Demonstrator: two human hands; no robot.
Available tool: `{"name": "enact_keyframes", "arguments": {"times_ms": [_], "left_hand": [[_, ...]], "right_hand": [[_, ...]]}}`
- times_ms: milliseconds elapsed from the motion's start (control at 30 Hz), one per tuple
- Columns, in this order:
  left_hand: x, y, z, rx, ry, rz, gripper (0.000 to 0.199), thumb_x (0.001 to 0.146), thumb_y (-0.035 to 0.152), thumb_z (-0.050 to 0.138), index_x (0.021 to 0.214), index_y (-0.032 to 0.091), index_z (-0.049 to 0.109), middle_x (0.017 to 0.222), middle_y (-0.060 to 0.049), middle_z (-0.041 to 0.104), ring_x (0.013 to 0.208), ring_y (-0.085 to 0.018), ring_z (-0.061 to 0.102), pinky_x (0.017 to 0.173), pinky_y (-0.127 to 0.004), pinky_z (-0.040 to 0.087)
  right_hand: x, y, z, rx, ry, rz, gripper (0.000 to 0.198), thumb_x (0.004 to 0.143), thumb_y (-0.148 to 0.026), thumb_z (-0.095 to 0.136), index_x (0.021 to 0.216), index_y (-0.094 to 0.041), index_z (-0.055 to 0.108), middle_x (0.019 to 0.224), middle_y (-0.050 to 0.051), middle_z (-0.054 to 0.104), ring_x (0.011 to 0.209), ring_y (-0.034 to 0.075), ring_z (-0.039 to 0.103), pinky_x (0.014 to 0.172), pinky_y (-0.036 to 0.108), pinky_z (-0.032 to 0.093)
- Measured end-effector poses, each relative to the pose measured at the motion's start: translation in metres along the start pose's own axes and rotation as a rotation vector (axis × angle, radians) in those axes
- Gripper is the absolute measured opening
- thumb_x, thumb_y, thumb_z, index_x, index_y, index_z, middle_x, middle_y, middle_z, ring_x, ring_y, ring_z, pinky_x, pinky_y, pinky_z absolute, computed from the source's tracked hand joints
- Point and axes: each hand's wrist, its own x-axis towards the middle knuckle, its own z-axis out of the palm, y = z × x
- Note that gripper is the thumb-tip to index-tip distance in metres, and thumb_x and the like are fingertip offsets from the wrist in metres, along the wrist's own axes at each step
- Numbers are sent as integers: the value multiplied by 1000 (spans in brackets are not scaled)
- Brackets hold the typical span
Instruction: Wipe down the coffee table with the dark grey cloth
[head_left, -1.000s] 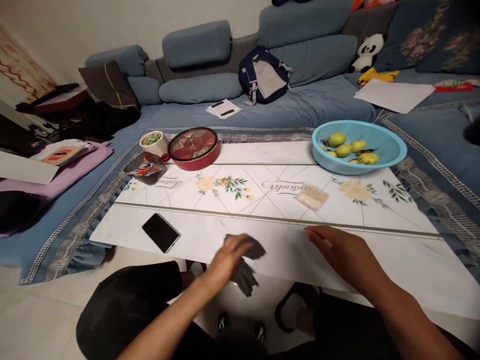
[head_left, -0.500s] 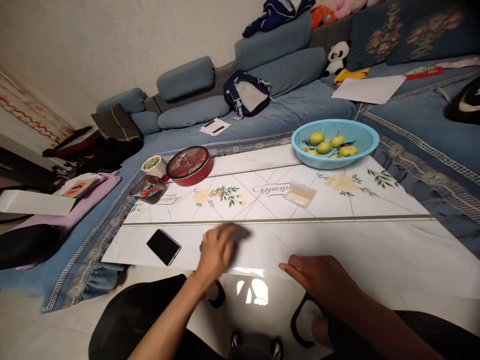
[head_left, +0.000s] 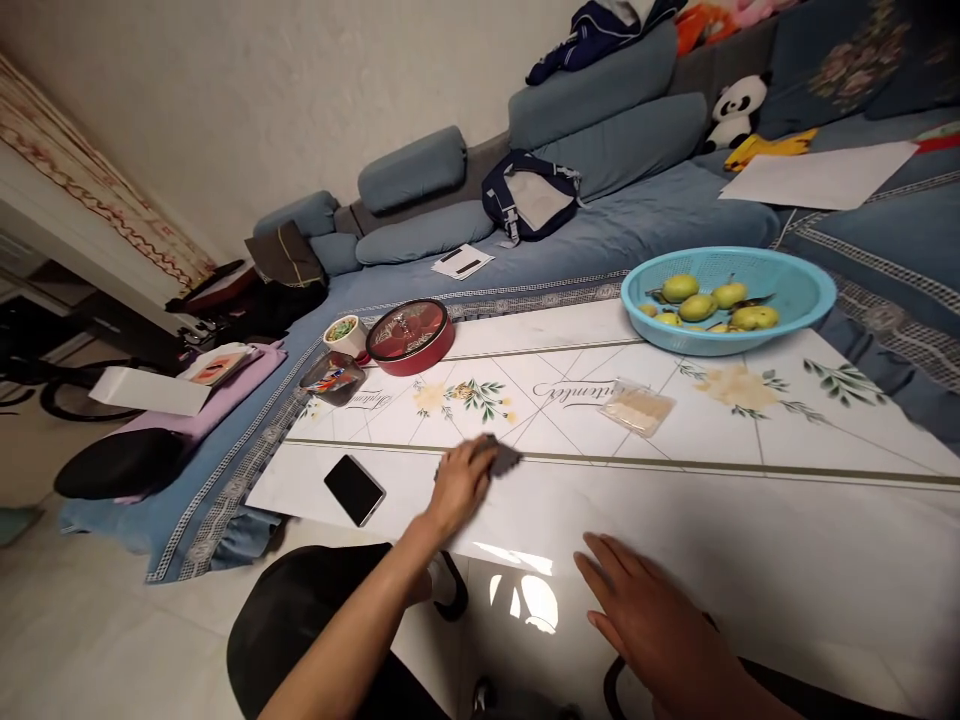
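Observation:
My left hand (head_left: 456,492) is closed over a dark grey cloth (head_left: 507,458), pressing it on the white table cover (head_left: 570,495) near the gold stripe. Part of the cloth sticks out past my fingertips and the rest is hidden under the hand. My right hand (head_left: 641,605) is open at the table's near edge, fingers spread and holding nothing. To the left of my left hand lies a black phone (head_left: 355,490). A flat clear packet with pale contents (head_left: 637,408) rests beyond both hands.
A blue basket (head_left: 806,290) of yellow-green fruit stands at the back right. At the far left are a round red box (head_left: 411,345), a potted plant (head_left: 345,333) and a dark transparent container (head_left: 332,378). A blue sofa (head_left: 592,235) runs behind the table.
My left hand has slid the cloth a little farther across the table, toward the gold stripe. My right hand has gone from curled fingers to spread ones. The view has turned left.

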Motion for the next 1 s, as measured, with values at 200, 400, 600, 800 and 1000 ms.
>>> {"name": "enact_keyframes", "arguments": {"times_ms": [200,400,600,800,1000], "left_hand": [[-91,-23,11,148,129,-132,53,104,13,48,154,31,58,156,-12,60,144,-31,55,119,-58,44],[34,-92,-19,114,145,-375,53,99,13,50,149,24,66,157,-15,59,141,-34,58,118,-56,48],[-19,-54,0,9,184,-224,44,102,15,50,139,27,71,154,-9,63,144,-28,58,120,-49,48],[-16,-52,7,68,175,-283,44,104,15,52,142,28,69,153,-10,64,141,-29,60,117,-48,50],[45,-49,-11,141,204,-424,47,102,12,48,144,20,67,151,-16,63,134,-32,63,115,-52,52]], "right_hand": [[-15,-7,26,-34,108,27,47,102,-37,52,144,-22,69,159,15,61,141,37,60,99,55,60],[-11,0,8,-44,73,-12,45,102,-27,50,141,-22,72,156,15,64,139,35,60,99,51,58],[-16,4,20,29,217,-14,42,101,-35,53,137,-25,73,152,11,67,138,32,59,102,47,52],[-14,2,21,12,207,2,42,98,-31,55,135,-24,74,151,12,68,138,32,60,104,48,51],[-18,4,14,-43,147,-56,59,84,-16,56,142,-22,69,156,15,64,137,35,63,101,50,55]]}}
